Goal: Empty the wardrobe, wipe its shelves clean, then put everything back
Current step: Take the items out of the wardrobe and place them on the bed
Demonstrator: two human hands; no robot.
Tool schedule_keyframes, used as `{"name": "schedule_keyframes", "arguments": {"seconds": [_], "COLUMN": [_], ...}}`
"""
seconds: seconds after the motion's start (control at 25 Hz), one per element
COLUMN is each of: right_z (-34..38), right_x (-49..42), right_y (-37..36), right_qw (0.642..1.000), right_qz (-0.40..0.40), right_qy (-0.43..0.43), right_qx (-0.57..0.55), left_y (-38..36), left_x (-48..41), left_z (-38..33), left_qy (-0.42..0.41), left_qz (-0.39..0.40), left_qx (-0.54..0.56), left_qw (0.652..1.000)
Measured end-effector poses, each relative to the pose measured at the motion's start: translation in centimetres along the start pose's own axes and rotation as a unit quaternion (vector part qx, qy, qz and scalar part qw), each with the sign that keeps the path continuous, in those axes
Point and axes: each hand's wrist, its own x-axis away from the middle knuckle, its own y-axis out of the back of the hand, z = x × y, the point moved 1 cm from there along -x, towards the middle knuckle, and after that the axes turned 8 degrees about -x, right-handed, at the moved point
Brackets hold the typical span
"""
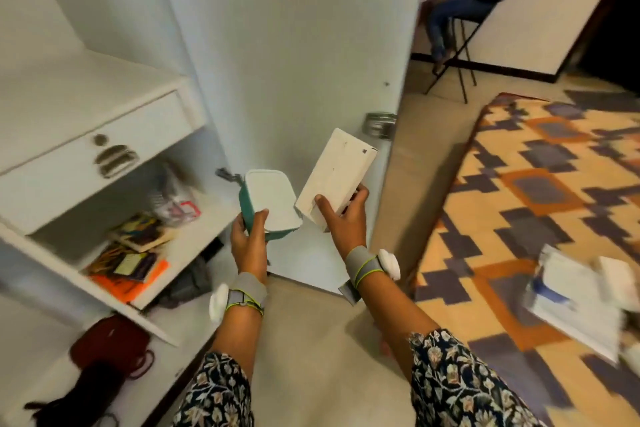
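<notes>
Teal on the walls, white on the lid: tub (273,204) held out in front of the open wardrobe door (294,45), gripped at its near end by the left hand (247,239), thumb on top, fingers curled underneath. Just right of it, tilted, white box (336,177) clamped in the right hand (346,218); small square mark near the far corner, too blurred to read. Both forearms stretched forward. Left: wardrobe shelf (194,243) with books (138,236) and orange folder (128,284), under a drawer (93,149). Right: patterned rug (536,184) on beige floor (311,340), papers (581,291) lying near.
</notes>
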Motion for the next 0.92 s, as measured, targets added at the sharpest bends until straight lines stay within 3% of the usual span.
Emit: {"name": "schedule_keyframes", "arguments": {"seconds": [0.2, 0.4, 0.68, 0.92], "right_z": [-0.2, 0.0, 0.1, 1.3], "right_x": [0.1, 2.7, 7.3, 7.9], "right_y": [20.6, 35.2, 54.4, 66.5], "right_qw": [0.991, 0.965, 0.880, 0.797], "right_qz": [-0.119, -0.249, -0.465, -0.593], "right_qy": [-0.009, -0.046, -0.092, -0.114], "right_qx": [0.059, 0.067, 0.037, 0.019], "left_y": [-15.6, -27.7, -44.1, -56.2], "left_x": [8.0, 14.9, 26.4, 33.5], "left_z": [5.8, 10.7, 18.3, 23.4], "left_qy": [0.023, 0.064, 0.122, 0.157], "left_qz": [0.127, 0.227, 0.418, 0.482], "left_qx": [-0.039, -0.097, -0.171, -0.244], "left_qw": [0.991, 0.967, 0.884, 0.827]}}
